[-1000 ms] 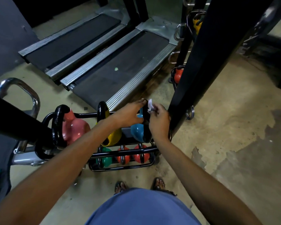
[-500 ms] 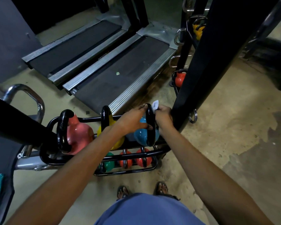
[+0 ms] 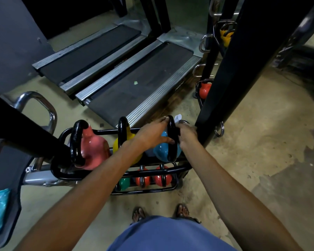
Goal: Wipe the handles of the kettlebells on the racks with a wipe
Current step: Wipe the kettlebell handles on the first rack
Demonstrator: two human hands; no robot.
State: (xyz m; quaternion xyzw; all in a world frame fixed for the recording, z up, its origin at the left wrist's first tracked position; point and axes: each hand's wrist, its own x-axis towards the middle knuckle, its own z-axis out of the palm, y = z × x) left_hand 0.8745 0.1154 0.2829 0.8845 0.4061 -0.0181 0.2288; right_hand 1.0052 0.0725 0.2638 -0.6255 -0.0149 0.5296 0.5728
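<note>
Hands at the right end of the upper tier of a black tubular steel rack [image 3: 105, 131]. Left hand [image 3: 151, 135] clasps the thick, looped black cast-iron handle [image 3: 171, 153] of a glossy, rounded blue kettlebell [image 3: 159, 151], with its fingers over the top of the loop and its thumb against the side. Right hand [image 3: 188, 135] curls against the opposite side of the same loop, pinching a crumpled white wipe [image 3: 178, 117] whose free corner stands up above the fingers. Further left on this tier sit a glossy yellow kettlebell [image 3: 124, 142] and, at the left end, a pink kettlebell [image 3: 93, 151], each with a rough black loop. The lower tier carries a small green kettlebell [image 3: 124, 183] and two red kettlebells [image 3: 160, 179]. The rack stands on a stained, patchy concrete floor [image 3: 243, 160] beside a smooth black square post [image 3: 225, 87]. Two treadmills [image 3: 143, 78] with ribbed metal side rails lie beyond.
</note>
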